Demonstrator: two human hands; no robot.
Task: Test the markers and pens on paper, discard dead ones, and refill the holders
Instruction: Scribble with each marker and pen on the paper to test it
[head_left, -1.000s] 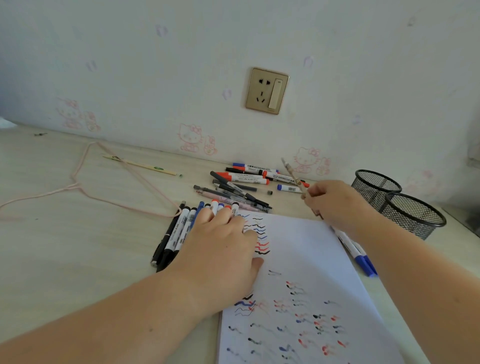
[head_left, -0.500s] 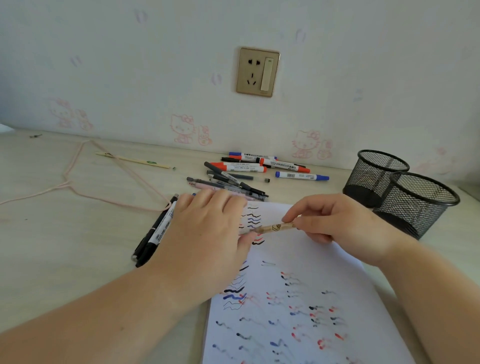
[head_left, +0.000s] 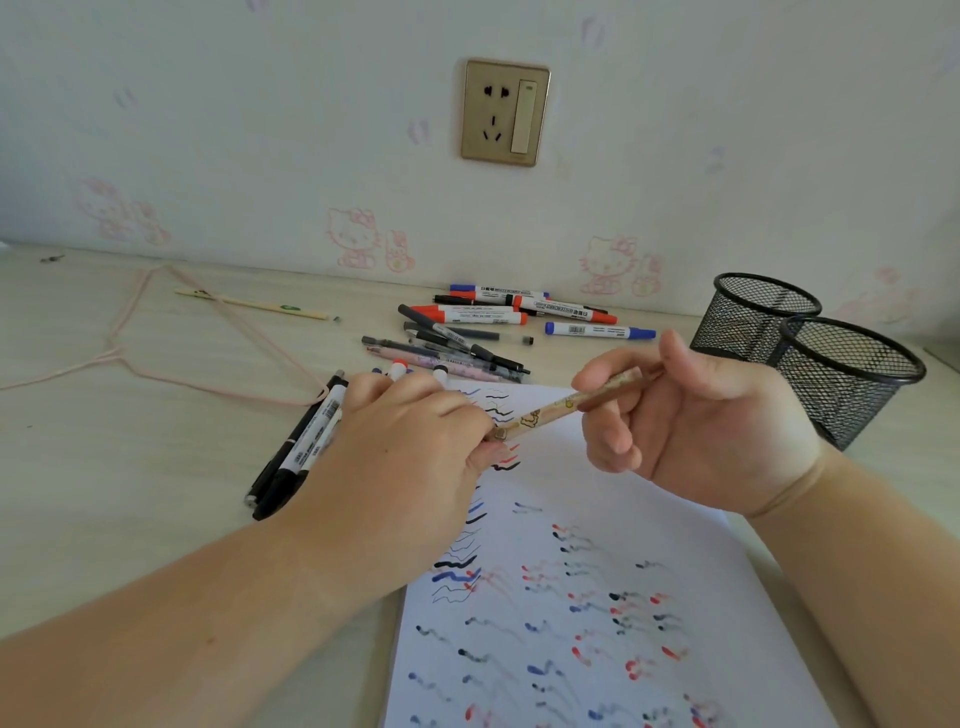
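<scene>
A tan patterned pen (head_left: 558, 408) is held between both hands above the white paper (head_left: 613, 545), which is covered in black, blue and red scribbles. My right hand (head_left: 696, 426) grips the pen's upper end with curled fingers. My left hand (head_left: 410, 462) pinches its lower end at the fingertips, above the sheet's top-left corner. A row of markers (head_left: 306, 441) lies under and left of my left hand. A loose pile of markers and pens (head_left: 483, 332) lies by the wall. Two black mesh holders (head_left: 852, 384) stand at the right.
A pink clothes hanger (head_left: 150, 364) and a thin wooden stick (head_left: 254, 304) lie on the left of the desk. A small black cap (head_left: 528, 340) sits near the pile. A wall socket (head_left: 505, 111) is above the desk.
My right hand picked the tan pen from the pile and brought it over the paper. My left hand lifted off the sheet and now pinches the pen's lower end.
</scene>
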